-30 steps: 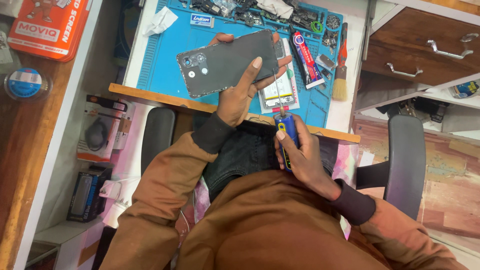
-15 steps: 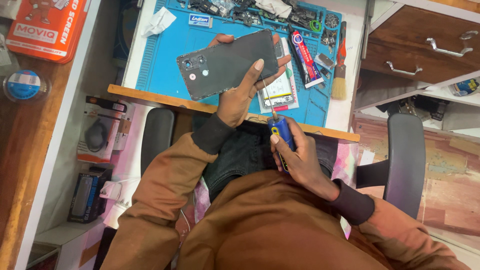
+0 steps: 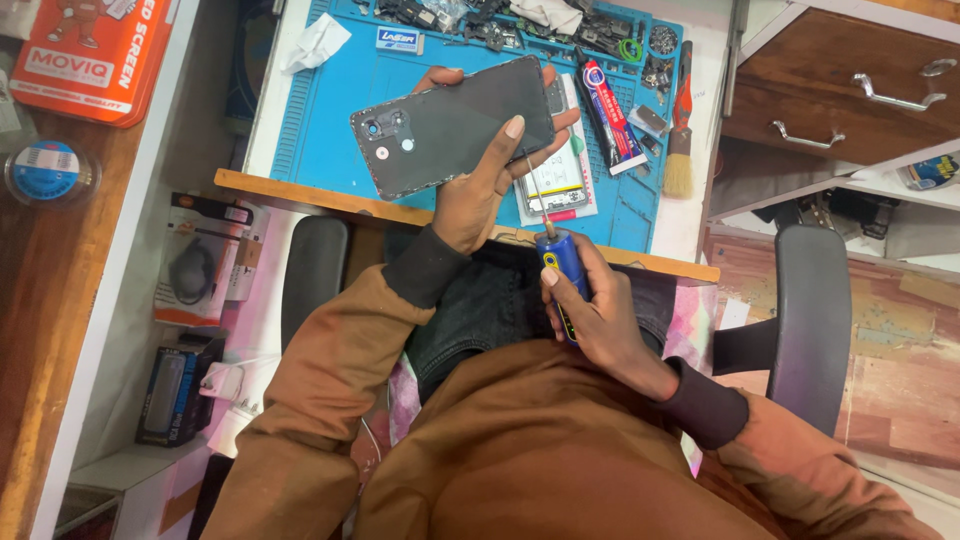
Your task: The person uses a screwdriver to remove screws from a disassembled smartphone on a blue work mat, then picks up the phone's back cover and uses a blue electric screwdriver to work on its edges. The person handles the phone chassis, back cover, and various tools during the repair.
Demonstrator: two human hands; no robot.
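My left hand [image 3: 478, 185] grips a dark grey phone back cover [image 3: 450, 125] with round camera holes, held flat above the blue work mat [image 3: 330, 110]. My right hand [image 3: 590, 310] holds a blue-handled screwdriver [image 3: 555, 270] over my lap; its thin shaft points up to the cover's lower right edge, near my left thumb. An opened phone body [image 3: 560, 185] with a white battery lies on the mat just beneath the cover's right end.
A glue tube [image 3: 612, 112] and a brush [image 3: 680, 135] lie on the mat's right side, with small parts along its far edge. Wooden drawers [image 3: 850, 90] stand at right, chair armrests [image 3: 812, 320] on both sides, boxes [image 3: 200, 260] on the left shelf.
My right hand has risen with the screwdriver, bringing its tip up to the cover's lower edge. The cover stays in my left hand, barely moved.
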